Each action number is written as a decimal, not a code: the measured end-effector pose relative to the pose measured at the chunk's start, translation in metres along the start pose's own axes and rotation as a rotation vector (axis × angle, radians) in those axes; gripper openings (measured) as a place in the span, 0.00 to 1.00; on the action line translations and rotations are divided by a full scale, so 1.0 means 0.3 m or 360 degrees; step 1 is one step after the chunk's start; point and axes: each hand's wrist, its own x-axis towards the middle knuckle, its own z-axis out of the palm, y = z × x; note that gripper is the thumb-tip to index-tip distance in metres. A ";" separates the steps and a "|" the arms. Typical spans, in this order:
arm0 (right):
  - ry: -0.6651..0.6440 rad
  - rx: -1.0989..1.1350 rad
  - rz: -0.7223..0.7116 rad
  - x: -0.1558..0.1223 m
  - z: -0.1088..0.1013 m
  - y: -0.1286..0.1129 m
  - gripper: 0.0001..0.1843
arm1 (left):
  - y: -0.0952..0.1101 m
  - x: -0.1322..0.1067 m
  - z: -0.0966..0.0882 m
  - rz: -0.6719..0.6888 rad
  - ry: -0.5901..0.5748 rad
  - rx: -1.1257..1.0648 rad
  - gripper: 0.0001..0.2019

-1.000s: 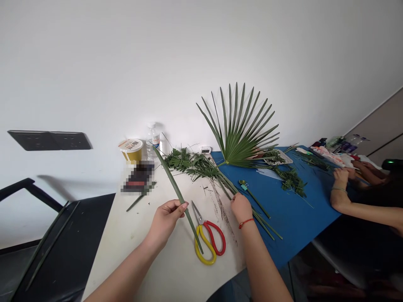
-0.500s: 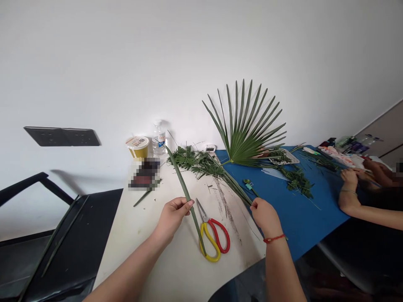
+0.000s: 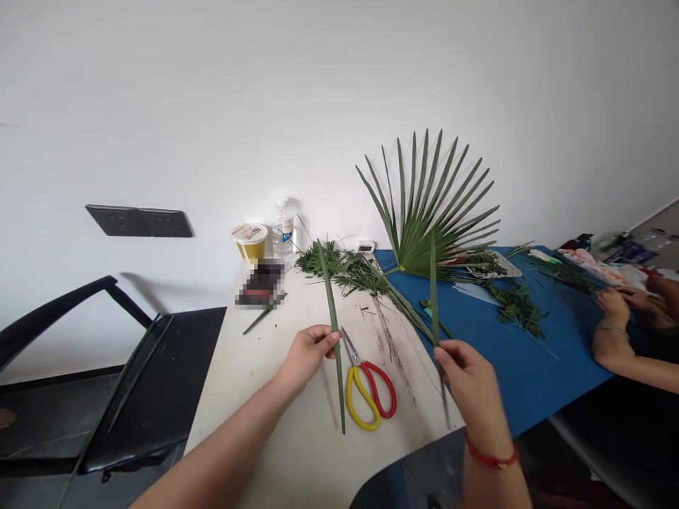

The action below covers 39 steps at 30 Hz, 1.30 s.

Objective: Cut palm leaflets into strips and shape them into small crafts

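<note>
left hand point(image 3: 312, 353): thumb and fingers closed in a pinch on a long green leaf strip point(image 3: 330, 300), over the white table point(image 3: 254, 396), just beside the scissors point(image 3: 362, 396). right hand point(image 3: 469, 378): fingers curled, pinching a second strip point(image 3: 434, 290) near the blue surface point(image 3: 530, 382). fan-shaped palm leaf point(image 3: 419, 244) beyond, near the wall point(image 3: 318, 106).

The right hand point(image 3: 471, 378) has left the green bundle point(image 3: 407, 307) and now holds up a leaf strip point(image 3: 433, 297). The long leaf point(image 3: 329, 297) in the left hand point(image 3: 312, 353) has become steeper, moved off the scissors point(image 3: 356, 360).
</note>
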 end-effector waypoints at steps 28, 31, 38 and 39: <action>-0.0890 0.0957 0.0088 -0.085 0.501 -0.100 0.13 | 0.005 0.000 -0.022 0.0109 -0.0146 0.0145 0.16; -0.0868 0.0909 0.0078 -0.084 0.488 -0.109 0.14 | 0.001 0.000 -0.023 0.0102 -0.0129 0.0145 0.16; -0.0487 0.0630 0.0008 0.049 0.290 -0.068 0.14 | -0.004 0.003 -0.020 0.0041 -0.0067 0.0105 0.18; -0.0412 0.0562 0.0006 0.077 0.251 -0.054 0.14 | -0.003 0.003 -0.019 0.0038 -0.0064 0.0099 0.18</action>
